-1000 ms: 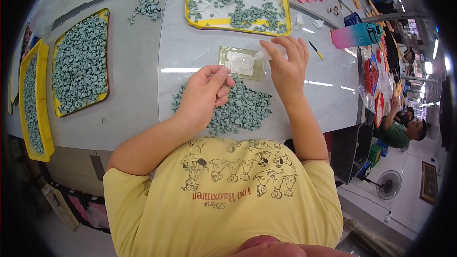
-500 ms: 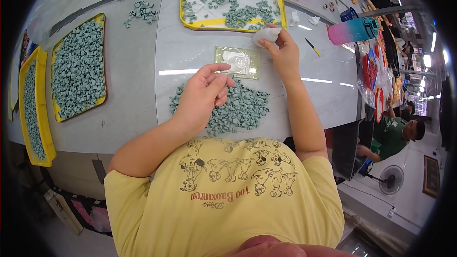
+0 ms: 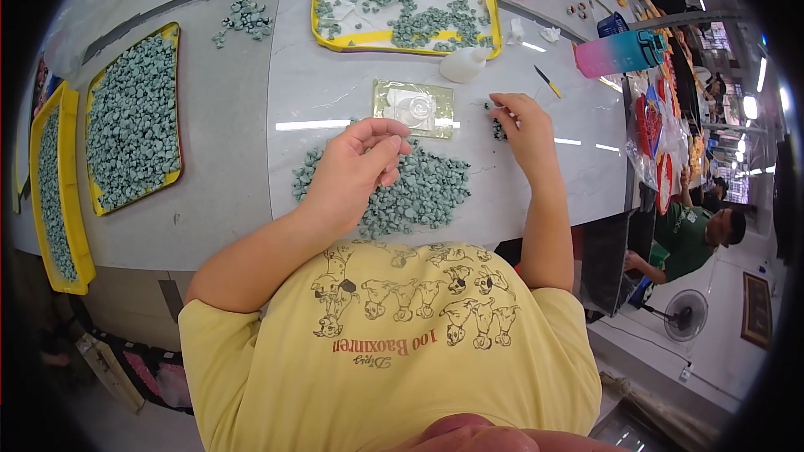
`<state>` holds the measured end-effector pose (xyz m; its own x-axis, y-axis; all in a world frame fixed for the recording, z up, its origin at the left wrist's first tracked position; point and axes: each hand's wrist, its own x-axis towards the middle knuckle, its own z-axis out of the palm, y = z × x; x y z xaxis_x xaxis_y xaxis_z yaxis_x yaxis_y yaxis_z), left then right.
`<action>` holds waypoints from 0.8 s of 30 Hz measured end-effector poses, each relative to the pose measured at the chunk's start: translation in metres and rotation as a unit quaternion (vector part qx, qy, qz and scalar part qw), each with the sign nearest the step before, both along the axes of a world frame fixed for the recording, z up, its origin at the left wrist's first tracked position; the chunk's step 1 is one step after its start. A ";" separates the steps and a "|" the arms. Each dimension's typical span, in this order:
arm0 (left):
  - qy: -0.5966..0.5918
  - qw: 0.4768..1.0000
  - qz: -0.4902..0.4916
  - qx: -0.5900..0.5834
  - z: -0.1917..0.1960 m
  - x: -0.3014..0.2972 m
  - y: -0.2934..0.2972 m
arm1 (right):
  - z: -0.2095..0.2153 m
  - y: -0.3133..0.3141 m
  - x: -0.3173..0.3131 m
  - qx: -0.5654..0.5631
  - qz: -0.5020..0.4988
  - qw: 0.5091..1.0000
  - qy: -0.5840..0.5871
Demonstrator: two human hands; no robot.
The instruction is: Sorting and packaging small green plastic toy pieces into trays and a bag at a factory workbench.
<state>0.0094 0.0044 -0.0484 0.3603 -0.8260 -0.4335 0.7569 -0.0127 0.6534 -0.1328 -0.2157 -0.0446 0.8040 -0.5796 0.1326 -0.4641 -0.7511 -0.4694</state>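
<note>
A pale marble worktop [image 3: 335,100] fills the upper frame; at lower right, a standing fan [image 3: 685,315] sits on a light floor [image 3: 712,377].

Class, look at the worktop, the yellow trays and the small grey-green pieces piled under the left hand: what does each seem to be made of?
Worktop: polished stone or a stone look, pale, veined, mirroring the lamps.
Yellow trays: probably plastic, with a smooth, even-coloured rim.
Grey-green pieces: matt, uniform, moulded-looking, perhaps rubber or soft plastic; the look leaves that open.
</note>
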 end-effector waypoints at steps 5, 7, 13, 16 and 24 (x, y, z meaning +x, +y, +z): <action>-0.010 1.000 -0.007 -0.008 0.011 -0.007 -0.004 | -0.007 -0.008 0.001 -0.061 0.038 0.997 0.015; -0.008 1.000 -0.002 -0.009 0.014 -0.006 -0.002 | 0.003 0.001 0.005 -0.009 0.022 1.000 -0.004; -0.019 0.996 -0.089 0.009 0.010 -0.001 0.007 | 0.034 0.067 0.025 0.061 0.130 0.982 -0.124; -0.049 0.994 -0.100 0.021 0.012 -0.002 0.008 | 0.038 0.091 0.032 0.038 0.188 0.970 -0.152; -0.014 0.994 -0.110 -0.013 0.013 0.007 0.017 | 0.047 0.100 0.038 0.008 0.207 0.966 -0.154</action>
